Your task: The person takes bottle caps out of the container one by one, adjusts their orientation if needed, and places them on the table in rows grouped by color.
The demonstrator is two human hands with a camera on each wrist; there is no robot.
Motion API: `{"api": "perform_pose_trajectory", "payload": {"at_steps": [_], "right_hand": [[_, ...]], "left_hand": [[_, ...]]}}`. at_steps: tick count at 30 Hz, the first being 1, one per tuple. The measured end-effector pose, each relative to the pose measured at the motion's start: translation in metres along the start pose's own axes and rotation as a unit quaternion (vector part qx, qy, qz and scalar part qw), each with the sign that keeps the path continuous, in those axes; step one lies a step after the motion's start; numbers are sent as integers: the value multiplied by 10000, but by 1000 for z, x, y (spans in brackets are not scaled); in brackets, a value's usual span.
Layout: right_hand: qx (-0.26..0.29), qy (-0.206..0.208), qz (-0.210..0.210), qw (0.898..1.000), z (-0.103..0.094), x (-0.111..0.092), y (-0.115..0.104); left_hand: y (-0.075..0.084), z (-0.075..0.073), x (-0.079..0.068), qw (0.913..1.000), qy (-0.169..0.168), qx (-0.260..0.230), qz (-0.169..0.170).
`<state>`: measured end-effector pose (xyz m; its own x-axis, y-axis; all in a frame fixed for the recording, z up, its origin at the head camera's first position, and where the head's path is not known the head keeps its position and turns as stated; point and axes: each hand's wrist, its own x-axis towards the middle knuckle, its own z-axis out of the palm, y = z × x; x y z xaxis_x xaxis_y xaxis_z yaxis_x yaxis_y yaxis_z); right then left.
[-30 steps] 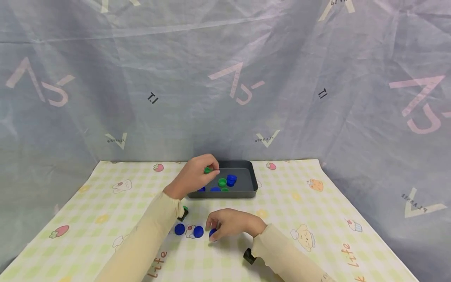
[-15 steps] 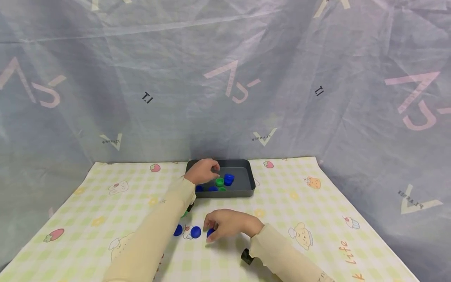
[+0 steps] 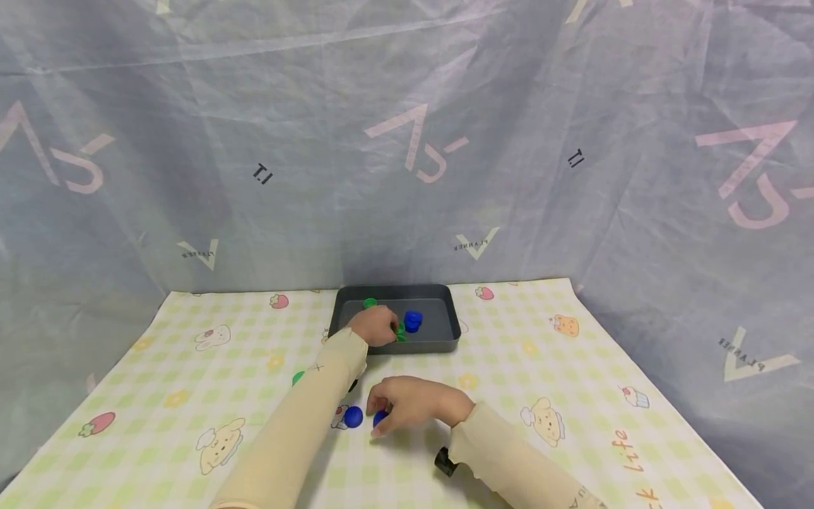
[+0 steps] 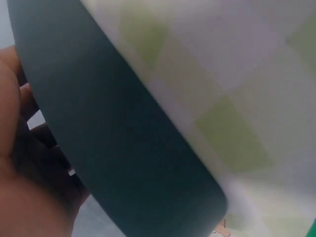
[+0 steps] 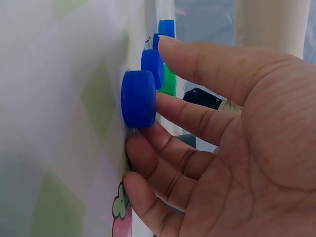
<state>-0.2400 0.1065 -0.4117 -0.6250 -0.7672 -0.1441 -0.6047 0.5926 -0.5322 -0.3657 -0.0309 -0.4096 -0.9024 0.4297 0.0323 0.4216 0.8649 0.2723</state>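
My left hand (image 3: 373, 326) reaches into the dark grey tray (image 3: 434, 347), its fingers pointing down beside the green bottle caps (image 3: 400, 329) near the front wall. What lies under those fingers is hidden; in the left wrist view the tray wall (image 4: 113, 128) covers the fingertips. On the cloth, my right hand (image 3: 412, 401) curves loosely around a blue bottle cap (image 5: 138, 98). The index and middle fingers lie at this cap, while the thumb stands apart from it. Another blue cap (image 3: 353, 417) lies just to the left.
Blue caps (image 3: 413, 322) sit together in the tray's middle, and a green cap (image 3: 370, 302) lies by its back wall. A green cap (image 3: 297, 378) on the checked tablecloth (image 3: 509, 438) is partly behind the left sleeve (image 3: 299, 431). A grey curtain (image 3: 407, 177) hangs behind the table.
My left hand has let go of a green cap, which now lies at the tray's back left. That hand then moved down toward the tray's front. My right hand has stayed at its blue cap.
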Motion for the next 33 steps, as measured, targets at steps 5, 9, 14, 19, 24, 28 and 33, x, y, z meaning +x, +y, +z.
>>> {"api": "perform_pose_trajectory", "payload": {"at_steps": [5, 9, 14, 19, 24, 28, 33], "right_hand": [[52, -4, 16, 10000, 1, 0, -1], [72, -4, -9, 10000, 1, 0, -1], [-85, 11, -86, 9999, 4, 1, 0], [-119, 39, -100, 9999, 4, 0, -2], [-87, 43, -33, 9999, 4, -1, -3], [-121, 72, -35, 9999, 5, -1, -2], [-154, 78, -12, 9999, 4, -2, -4]], "left_hand": [[1, 2, -1, 9997, 34, 161, -169], [4, 0, -3, 9993, -25, 262, -268], [6, 0, -7, 9994, 107, 251, -190], [6, 1, -11, 9987, 416, 278, -15], [7, 2, -13, 9974, 608, 393, 33], [7, 3, -11, 9973, 562, 468, -99], [3, 4, -9, 9976, 563, 363, -200]]}}
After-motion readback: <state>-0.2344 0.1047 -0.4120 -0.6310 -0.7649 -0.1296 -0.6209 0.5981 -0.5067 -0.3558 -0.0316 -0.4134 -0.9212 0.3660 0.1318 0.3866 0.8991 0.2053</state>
